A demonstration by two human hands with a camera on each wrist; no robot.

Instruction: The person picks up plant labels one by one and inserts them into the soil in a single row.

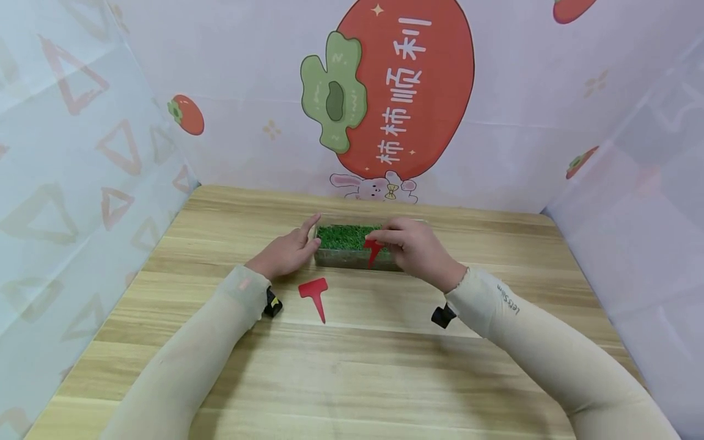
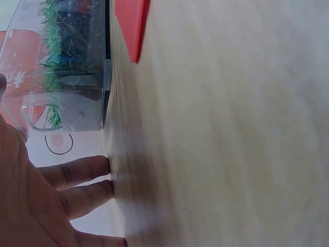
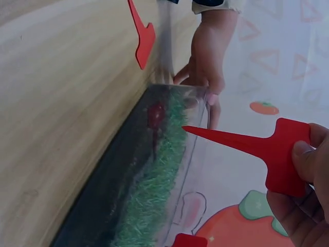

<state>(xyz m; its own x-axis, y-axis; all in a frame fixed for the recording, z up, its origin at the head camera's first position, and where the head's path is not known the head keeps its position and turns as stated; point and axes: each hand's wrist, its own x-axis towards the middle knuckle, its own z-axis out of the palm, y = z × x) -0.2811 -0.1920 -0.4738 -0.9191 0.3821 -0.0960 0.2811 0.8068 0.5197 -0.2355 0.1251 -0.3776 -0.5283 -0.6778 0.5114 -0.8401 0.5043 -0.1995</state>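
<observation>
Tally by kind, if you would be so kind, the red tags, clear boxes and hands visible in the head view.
Red tags: 2 (held tag, loose tag)
Clear box: 1
Hands: 2 (left hand, right hand)
Total: 5

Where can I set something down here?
Between the left sleeve and right sleeve, nearer you than the loose red tag, the table is bare; also right of the clear box. The box is crowded by the left hand and right hand.

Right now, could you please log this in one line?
right hand: pinches red tag; left hand: at clear box; another tag: on table
</observation>
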